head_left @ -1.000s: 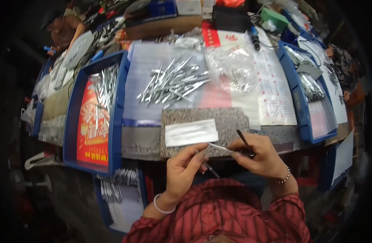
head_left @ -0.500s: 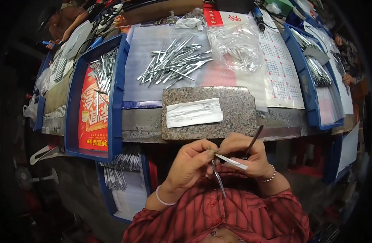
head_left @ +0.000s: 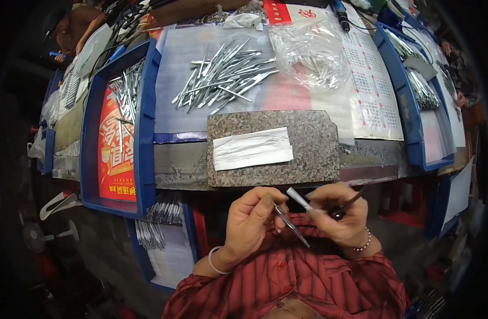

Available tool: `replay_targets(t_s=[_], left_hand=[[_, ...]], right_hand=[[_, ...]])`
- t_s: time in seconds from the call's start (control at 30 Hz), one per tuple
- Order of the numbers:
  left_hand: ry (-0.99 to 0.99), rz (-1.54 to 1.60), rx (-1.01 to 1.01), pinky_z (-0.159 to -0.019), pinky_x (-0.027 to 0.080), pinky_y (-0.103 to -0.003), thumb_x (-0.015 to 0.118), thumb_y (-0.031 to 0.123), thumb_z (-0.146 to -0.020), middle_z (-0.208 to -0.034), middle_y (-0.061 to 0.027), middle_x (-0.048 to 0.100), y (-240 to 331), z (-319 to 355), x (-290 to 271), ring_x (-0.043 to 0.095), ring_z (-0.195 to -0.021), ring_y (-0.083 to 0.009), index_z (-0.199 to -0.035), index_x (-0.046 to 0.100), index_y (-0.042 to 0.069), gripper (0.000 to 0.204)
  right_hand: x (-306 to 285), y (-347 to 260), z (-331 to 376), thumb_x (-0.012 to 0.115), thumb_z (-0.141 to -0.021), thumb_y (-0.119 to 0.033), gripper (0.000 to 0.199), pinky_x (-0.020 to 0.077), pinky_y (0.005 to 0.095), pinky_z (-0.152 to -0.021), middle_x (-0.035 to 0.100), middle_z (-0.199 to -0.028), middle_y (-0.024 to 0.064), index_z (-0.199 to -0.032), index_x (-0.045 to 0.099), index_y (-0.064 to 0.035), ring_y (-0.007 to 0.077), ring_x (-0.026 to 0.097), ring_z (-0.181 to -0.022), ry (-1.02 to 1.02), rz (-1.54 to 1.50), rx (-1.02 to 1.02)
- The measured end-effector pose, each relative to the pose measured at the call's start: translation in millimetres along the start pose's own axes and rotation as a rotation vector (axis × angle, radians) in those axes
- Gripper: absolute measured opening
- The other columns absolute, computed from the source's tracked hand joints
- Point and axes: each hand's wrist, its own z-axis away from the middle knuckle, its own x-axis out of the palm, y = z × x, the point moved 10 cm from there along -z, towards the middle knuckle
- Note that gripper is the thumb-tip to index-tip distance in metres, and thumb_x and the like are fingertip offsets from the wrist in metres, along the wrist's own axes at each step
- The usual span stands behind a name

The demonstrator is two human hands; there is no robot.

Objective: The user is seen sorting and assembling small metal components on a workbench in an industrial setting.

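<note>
My left hand [head_left: 246, 220] pinches a slim silvery metal rod [head_left: 292, 227] with a flattened body, its free end slanting down to the right over my red striped shirt. My right hand [head_left: 339, 215] is closed on a narrow folded white strip [head_left: 298, 198], paper or cloth, whose end points up toward the left fingertips without touching them. A thin dark stick [head_left: 354, 198] is also tucked in the right hand; its kind is unclear. Beyond both hands, a speckled stone slab [head_left: 318, 165] bears a creased white sheet [head_left: 252, 149].
Behind the slab lies a heap of silvery rods [head_left: 225, 77], beside a clear plastic bag [head_left: 313, 64] of pale rods. Blue bins [head_left: 146, 127] with more rods flank the table on both sides, and another [head_left: 188, 234] sits below at left. A person [head_left: 79, 26] works at far left.
My hands have moved apart. The white strip has left the left fingertips and swung to point up and left. The metal rod remains in my left hand.
</note>
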Motion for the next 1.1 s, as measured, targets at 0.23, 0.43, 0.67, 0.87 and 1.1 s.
replay_targets(t_s=[0.23, 0.43, 0.67, 0.87, 1.1], left_hand=[[-0.033, -0.023, 0.076, -0.061, 0.05, -0.021, 0.048, 0.02, -0.102, -0.091, -0.0086, 0.062, 12, -7, 2, 0.06, -0.071, -0.0085, -0.112, 0.058, -0.003, 0.027], [-0.017, -0.083, 0.121, -0.063, 0.051, -0.023, 0.049, 0.017, -0.101, -0.093, -0.0102, 0.062, 15, -7, -1, 0.06, -0.073, -0.0101, -0.113, 0.057, -0.004, 0.026], [-0.027, -0.044, 0.128, -0.062, 0.051, -0.023, 0.049, 0.016, -0.101, -0.093, -0.0121, 0.063, 17, -3, -1, 0.061, -0.073, -0.0107, -0.113, 0.057, -0.005, 0.026], [-0.018, -0.058, 0.157, -0.062, 0.051, -0.023, 0.049, 0.016, -0.101, -0.091, -0.0114, 0.063, 17, -1, -5, 0.06, -0.071, -0.01, -0.112, 0.057, -0.005, 0.025], [0.021, -0.121, 0.091, -0.065, 0.05, -0.021, 0.051, 0.016, -0.101, -0.089, -0.006, 0.063, 10, 3, -18, 0.059, -0.072, -0.0065, -0.111, 0.058, -0.003, 0.023]], right_hand=[[21, -23, -8, 0.069, -0.071, 0.004, 0.034, 0.0452, 0.0275, -0.046, 0.059, -0.068, 0.0071, -0.105, 0.066, 0.0004, 0.0179, 0.059, -0.052, -0.182, 0.381, -0.295], [22, -28, 1, 0.069, -0.069, 0.004, 0.035, 0.0436, 0.0287, -0.042, 0.056, -0.064, 0.0058, -0.104, 0.066, 0.0012, 0.0178, 0.057, -0.049, -0.1, 0.458, -0.433], [25, -33, 7, 0.069, -0.067, 0.003, 0.036, 0.0428, 0.0283, -0.04, 0.054, -0.062, 0.0045, -0.103, 0.067, 0.0023, 0.017, 0.055, -0.047, -0.051, 0.512, -0.505], [34, -34, 7, 0.068, -0.069, 0.003, 0.035, 0.0432, 0.0282, -0.041, 0.053, -0.063, 0.0046, -0.104, 0.066, 0.0028, 0.017, 0.055, -0.048, -0.094, 0.555, -0.505], [47, -20, 2, 0.069, -0.069, 0.002, 0.033, 0.044, 0.03, -0.042, 0.051, -0.064, 0.0045, -0.102, 0.066, 0.0022, 0.0189, 0.056, -0.05, -0.212, 0.533, -0.41]])
